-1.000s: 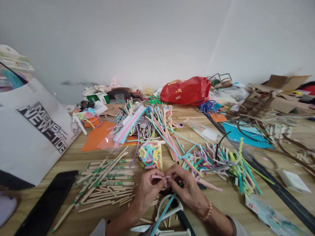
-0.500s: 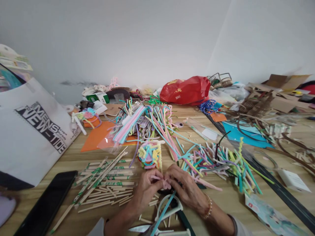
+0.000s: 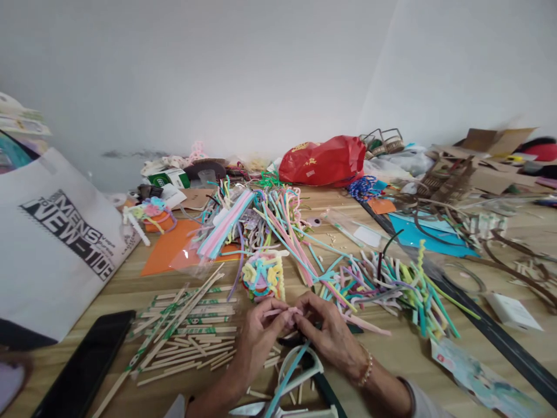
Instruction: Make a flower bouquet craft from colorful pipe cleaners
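Both hands meet low in the middle of the head view, pinching a pink pipe cleaner [image 3: 295, 312] that is bent into a small bunched shape. My left hand [image 3: 261, 331] holds its left part, where a straight pink length runs between thumb and forefinger. My right hand [image 3: 324, 328] grips the other side with closed fingertips. Just beyond the fingers stands a pipe-cleaner flower piece [image 3: 263, 274] in yellow, blue and lilac. Below the hands lie white-handled scissors [image 3: 317, 364], with a blue pipe cleaner [image 3: 289, 374] across them. The fingers partly hide the pink piece.
Wooden chopsticks and cut sticks [image 3: 191, 342] lie to the left, near a black phone [image 3: 87, 363] and a white bag [image 3: 61, 232]. Loose pipe cleaners [image 3: 369, 278] are heaped right and behind. A red bag [image 3: 324, 161] rests by the wall; blue paper [image 3: 426, 235] lies at right.
The fingertips have drawn closer over the pink pipe cleaner, and its bunched part sits slightly higher between them. The view has shifted a little; the other things stay in place.
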`<state>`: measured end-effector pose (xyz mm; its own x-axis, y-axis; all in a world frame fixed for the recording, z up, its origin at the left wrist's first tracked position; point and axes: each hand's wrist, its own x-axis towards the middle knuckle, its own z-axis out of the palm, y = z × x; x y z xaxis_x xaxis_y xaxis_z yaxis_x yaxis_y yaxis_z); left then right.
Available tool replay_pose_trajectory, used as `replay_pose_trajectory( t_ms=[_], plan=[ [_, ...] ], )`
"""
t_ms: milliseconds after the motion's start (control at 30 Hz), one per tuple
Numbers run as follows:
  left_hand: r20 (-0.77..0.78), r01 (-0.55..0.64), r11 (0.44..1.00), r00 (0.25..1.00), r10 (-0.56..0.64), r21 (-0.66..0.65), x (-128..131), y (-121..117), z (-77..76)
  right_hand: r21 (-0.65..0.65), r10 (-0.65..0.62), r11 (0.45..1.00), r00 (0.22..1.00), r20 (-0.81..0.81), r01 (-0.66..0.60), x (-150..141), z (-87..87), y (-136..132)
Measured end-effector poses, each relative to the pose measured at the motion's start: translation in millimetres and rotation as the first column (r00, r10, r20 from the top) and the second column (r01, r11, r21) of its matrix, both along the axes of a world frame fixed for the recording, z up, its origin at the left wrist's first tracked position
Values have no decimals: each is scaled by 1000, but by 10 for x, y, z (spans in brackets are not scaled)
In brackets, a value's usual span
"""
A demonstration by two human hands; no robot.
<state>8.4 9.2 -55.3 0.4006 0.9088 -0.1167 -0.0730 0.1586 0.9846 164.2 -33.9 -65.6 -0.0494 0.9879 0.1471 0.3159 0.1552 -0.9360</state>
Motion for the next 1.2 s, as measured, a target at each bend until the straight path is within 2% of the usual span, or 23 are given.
replay_pose_trajectory(
  t_ms=[167, 367, 500, 667, 933, 1067, 1200],
  plan=[
    [-33, 9, 997, 999, -7, 71, -17, -24, -87, 64, 3, 998, 994, 108, -10, 49, 53, 18],
    [-31, -49, 997, 998, 51, 52, -28, -5, -64, -15, 17, 1000, 997, -71, -18, 73, 168, 16],
    [-5, -89, 996, 996, 89, 9, -14, 21, -29, 3, 19, 1000, 1000, -20, -19, 48, 158, 19],
    [14, -28, 999, 1000, 28, -43, -1, 2, -33, 50, -6, 999, 999, 51, 4, 2, 68, 26],
    [23, 52, 994, 998, -50, -92, -44, 59, -87, 1, -56, 998, 998, 38, 56, 34, 23, 52],
    [-6, 96, 993, 995, -96, -69, -24, 49, -65, 10, -72, 997, 994, 79, 72, 41, 9, 44],
    [-69, 111, 994, 992, -110, 9, 3, 2, -35, 45, -51, 998, 986, 160, 44, 44, 7, 20]
  ],
)
